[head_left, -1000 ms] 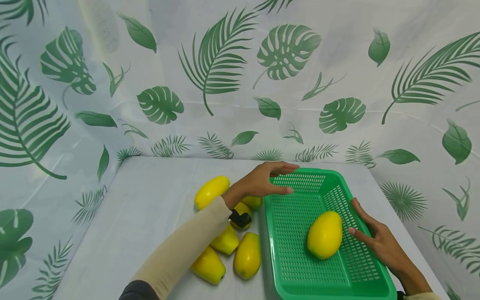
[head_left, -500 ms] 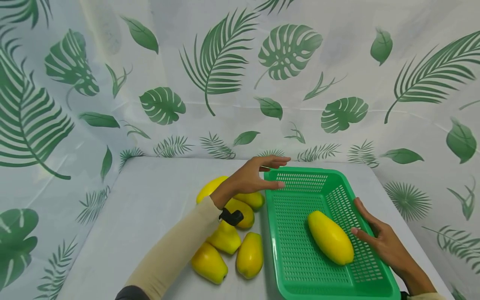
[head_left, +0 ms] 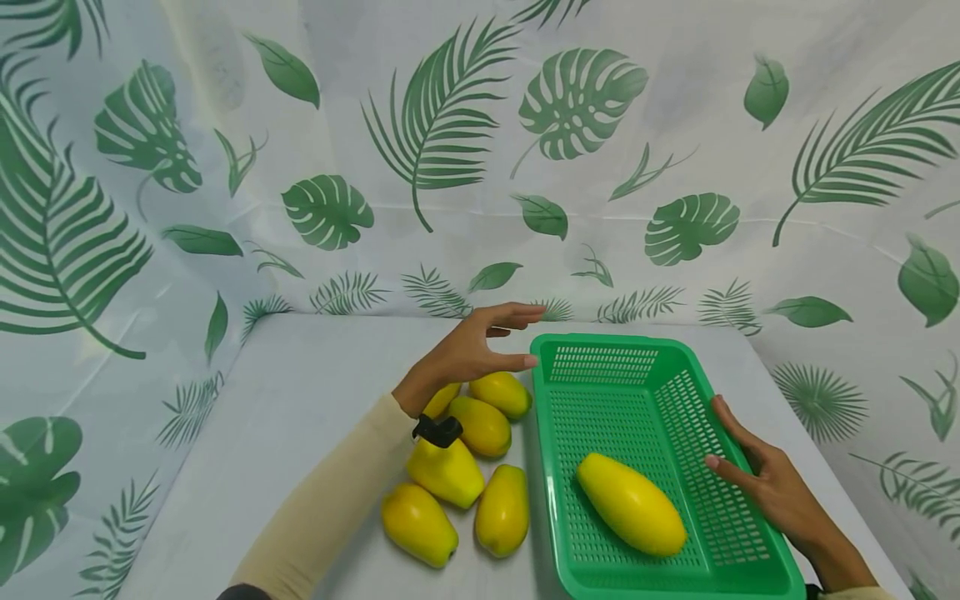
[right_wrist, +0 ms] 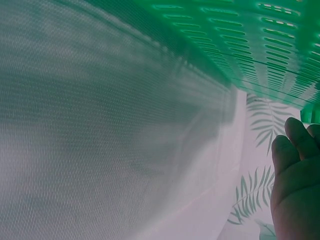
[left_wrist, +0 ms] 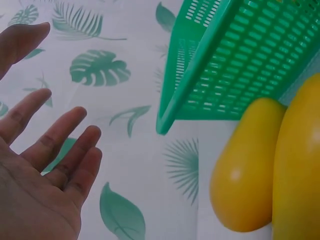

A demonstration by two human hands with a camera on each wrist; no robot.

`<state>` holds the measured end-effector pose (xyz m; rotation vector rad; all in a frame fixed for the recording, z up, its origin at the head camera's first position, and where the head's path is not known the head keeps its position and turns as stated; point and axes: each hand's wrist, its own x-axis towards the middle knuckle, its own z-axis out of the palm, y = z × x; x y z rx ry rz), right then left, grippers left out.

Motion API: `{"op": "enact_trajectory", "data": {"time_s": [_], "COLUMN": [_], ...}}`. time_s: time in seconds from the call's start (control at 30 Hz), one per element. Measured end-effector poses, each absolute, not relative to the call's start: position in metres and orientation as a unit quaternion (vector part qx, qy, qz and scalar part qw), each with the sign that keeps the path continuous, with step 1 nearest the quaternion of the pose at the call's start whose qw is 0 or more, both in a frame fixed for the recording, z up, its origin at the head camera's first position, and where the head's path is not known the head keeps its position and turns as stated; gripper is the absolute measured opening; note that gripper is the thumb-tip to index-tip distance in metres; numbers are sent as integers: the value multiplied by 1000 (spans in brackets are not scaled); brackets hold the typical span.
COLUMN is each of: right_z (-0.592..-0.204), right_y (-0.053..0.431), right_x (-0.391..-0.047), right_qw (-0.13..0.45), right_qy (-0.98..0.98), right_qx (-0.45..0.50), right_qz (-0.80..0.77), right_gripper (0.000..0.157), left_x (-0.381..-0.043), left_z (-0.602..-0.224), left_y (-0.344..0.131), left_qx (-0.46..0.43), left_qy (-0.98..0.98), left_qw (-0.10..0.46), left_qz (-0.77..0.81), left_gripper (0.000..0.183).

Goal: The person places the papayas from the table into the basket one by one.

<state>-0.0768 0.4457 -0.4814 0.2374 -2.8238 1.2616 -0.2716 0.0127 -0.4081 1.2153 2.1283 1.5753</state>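
My left hand (head_left: 461, 354), fingers spread and thumb apart, hovers over the back of a group of yellow papayas (head_left: 480, 425), left of the green plastic basket (head_left: 550, 492). Nothing is in that hand; the left wrist view shows its bare palm (left_wrist: 35, 200). One large papaya (head_left: 632, 504) lies slanted on the basket floor, nearer the front. At the basket's right side my right hand (head_left: 776, 487) grips the rim, its thumb inside and fingers along the outside. From the right wrist, those fingers (right_wrist: 287, 155) show beneath the perforated green wall.
Several papayas lie close together on the white table (head_left: 300, 400), just left of the basket; the left hand and wrist partly cover the rearmost ones. A black wrist strap (head_left: 437, 431) sits on the left wrist. Leaf-printed sheeting (head_left: 450, 167) encloses the back and sides.
My left hand has drawn back leftward from over the basket. The papaya inside has turned and rolled toward the basket's front. My right hand keeps its hold on the rim.
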Motion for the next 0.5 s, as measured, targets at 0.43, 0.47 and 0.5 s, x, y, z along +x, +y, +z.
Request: {"op": "enact_trajectory", "data": {"time_s": [0.43,0.47,0.5], "right_z": [-482,-482,-482], "right_y": [446,446,446], "right_x": [-77,-76,-76], "right_qw": [25,24,24], "right_qy": [-908,-908,-908], "right_qx": [79,79,79], "right_qz": [410,410,411], "right_gripper": [81,81,81], "left_x": [-271,-270,-270], "left_z": [-425,-426,-427], "left_y": [-21,-24,-26], "left_qx": [369,365,362], "left_qy": [739,741,742], "left_qw": [104,103,102], "left_qz": [554,554,555], "left_gripper": [72,72,73]}}
